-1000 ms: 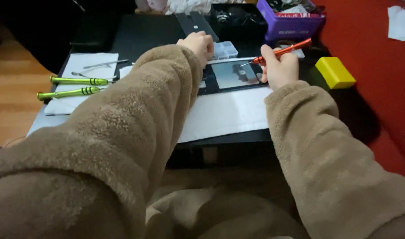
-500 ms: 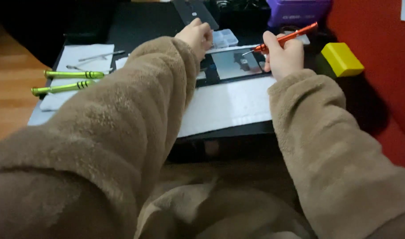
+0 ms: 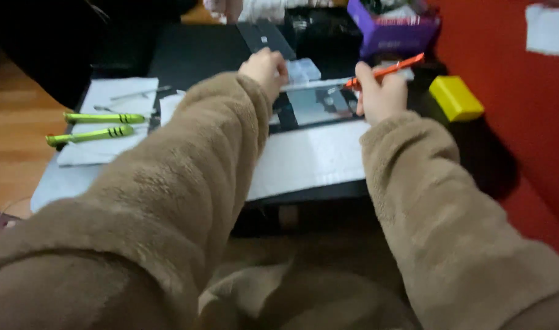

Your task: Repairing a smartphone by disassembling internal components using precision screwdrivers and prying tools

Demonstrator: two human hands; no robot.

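Two arms in fuzzy brown sleeves reach away from the camera and fill most of the view, hiding the near part of the tabletop. The picture is soft with blur, so small parts are hard to make out.

The right hand has its fingers curled closed around an orange screwdriver, which slants up to the right; its tip end is too blurred to see clearly. Just beside and under this hand lies a flat dark device with a shiny face, resting on a white mat.

The left hand rests at the device's far left corner. Its fingers are turned away from view, so it is unclear whether they are spread or closed. A small clear plastic box sits touching or just beside them.

Well to the left, two green screwdrivers lie side by side on white paper. A yellow block sits to the right, near a red wall. A purple box at the far edge is cut off by the frame. The tabletop is black; wooden floor shows at the left.
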